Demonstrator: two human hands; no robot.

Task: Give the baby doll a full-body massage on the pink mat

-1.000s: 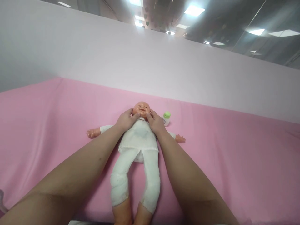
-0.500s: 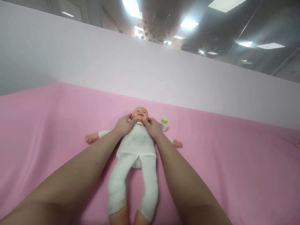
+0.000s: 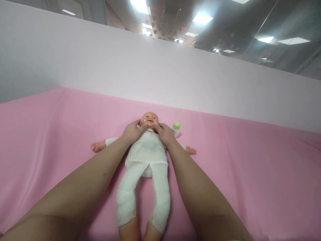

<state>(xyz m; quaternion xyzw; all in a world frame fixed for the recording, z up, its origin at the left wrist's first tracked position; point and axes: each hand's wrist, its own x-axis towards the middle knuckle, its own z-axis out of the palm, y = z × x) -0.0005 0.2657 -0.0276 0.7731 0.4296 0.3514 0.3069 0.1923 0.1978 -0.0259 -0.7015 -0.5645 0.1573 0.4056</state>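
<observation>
A baby doll [image 3: 147,150] with a white cloth body lies face up, its arms spread out and its feet toward me. My left hand [image 3: 134,132] cups the left side of the doll's head [image 3: 149,119], thumb by the chin. On the opposite side my right hand [image 3: 164,133] does the same, its thumb along the jaw. The fingers of both hands curve behind the head and are partly hidden. Just beyond my right hand stands a small white bottle [image 3: 176,130] with a green cap, its lower left part covered by that hand.
A pink sheet [image 3: 220,167] with soft folds covers the surface under the doll. Behind it rises a plain white panel [image 3: 160,73]. Above the panel, glass [image 3: 225,23] shows bright ceiling lights and small heart shapes.
The view has tilted down slightly. My right thumb has slid a little up along the doll's jaw; both hands stay at the head.
</observation>
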